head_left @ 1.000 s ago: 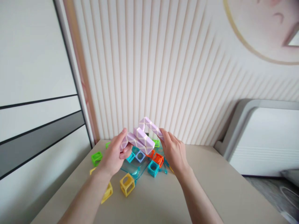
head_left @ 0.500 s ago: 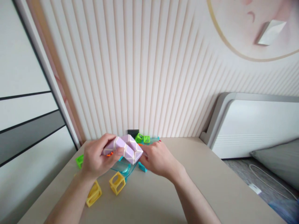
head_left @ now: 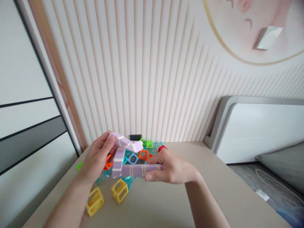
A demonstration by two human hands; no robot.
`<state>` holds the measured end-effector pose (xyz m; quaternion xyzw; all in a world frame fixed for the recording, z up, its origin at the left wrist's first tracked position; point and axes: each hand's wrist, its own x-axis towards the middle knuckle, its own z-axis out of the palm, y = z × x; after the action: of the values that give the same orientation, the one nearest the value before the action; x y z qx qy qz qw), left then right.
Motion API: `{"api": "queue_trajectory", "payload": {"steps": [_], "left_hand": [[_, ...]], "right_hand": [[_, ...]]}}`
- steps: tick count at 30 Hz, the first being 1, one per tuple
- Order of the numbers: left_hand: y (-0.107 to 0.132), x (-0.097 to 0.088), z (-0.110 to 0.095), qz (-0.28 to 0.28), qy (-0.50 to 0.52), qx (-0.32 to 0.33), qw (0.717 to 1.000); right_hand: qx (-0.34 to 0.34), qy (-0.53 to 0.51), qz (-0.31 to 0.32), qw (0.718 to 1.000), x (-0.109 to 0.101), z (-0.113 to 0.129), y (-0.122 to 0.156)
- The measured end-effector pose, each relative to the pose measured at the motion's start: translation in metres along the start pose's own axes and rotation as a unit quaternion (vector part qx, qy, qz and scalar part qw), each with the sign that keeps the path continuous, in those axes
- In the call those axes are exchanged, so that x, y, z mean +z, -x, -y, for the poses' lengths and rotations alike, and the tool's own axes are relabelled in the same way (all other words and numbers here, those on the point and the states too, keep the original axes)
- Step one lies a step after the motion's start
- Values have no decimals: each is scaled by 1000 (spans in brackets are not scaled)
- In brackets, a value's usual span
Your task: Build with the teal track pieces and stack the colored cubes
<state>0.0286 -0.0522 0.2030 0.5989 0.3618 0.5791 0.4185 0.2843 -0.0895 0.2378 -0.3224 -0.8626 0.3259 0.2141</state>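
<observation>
Lilac twisting snake puzzle (head_left: 133, 170), held between the two hands above the table (head_left: 154, 205). The left hand (head_left: 96, 158) pinches the upper bent section under its thumb; the right hand (head_left: 172, 167) clasps one end of the straight lower run. Its segments are probably light, rigid and smooth, yielding only at the joints; flat faces either side of a joint should offer the surest hold. Yellow cube frames (head_left: 118, 195) lie below the grip, nearer the wearer.

The right fingers (head_left: 152, 176) hide one end of the lavender puzzle (head_left: 133, 170); the round wall picture (head_left: 244, 36) is cut off at upper right
</observation>
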Motion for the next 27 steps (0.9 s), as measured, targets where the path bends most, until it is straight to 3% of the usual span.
{"api": "queue_trajectory", "payload": {"steps": [2,5,8,12,16,20,27], "left_hand": [[-1,4,-1,7,-61,-27,998],[-1,10,-2,28,-168,-23,985],[-1,14,2,60,-196,-6,979],[-4,15,11,57,-224,38,972],[-10,13,19,26,-251,-1,968],[-16,8,36,21,-286,-37,957],[-21,7,73,62,-249,-64,964]], "right_hand": [[41,41,-49,997,5,-4,-6],[118,133,-159,971,19,-11,-19],[143,160,-214,953,29,-17,-29],[129,116,-214,961,28,-19,-31],[139,-24,-181,973,27,-23,-29],[163,-141,-186,959,30,-41,-36],[205,-231,-244,920,33,-89,-60]]}}
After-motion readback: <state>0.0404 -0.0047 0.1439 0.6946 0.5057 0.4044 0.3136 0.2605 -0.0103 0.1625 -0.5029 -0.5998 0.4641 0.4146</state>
